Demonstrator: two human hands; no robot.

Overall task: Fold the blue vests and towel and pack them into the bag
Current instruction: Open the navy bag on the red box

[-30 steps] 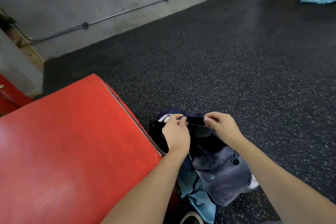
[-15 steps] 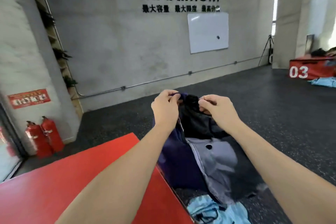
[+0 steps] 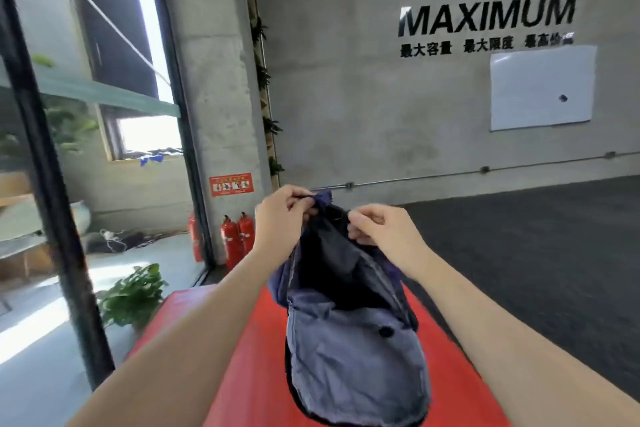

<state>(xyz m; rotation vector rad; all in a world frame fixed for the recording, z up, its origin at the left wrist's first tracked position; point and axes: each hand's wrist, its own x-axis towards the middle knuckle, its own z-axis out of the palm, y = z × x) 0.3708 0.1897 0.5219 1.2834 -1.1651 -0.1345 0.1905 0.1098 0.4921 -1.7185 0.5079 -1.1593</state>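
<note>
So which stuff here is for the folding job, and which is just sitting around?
For the job:
- blue vest, pinched at its top edge by the left hand and right hand
- red platform beneath it

Just around:
- fire extinguishers
- whiteboard
- potted plant
- MAXIMUM sign

Vest (image 3: 353, 350) now over box (image 3: 249, 357) (raised)

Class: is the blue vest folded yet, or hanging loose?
Hanging loose: the blue vest dangles unfolded from both hands, left hand and right hand.
</note>
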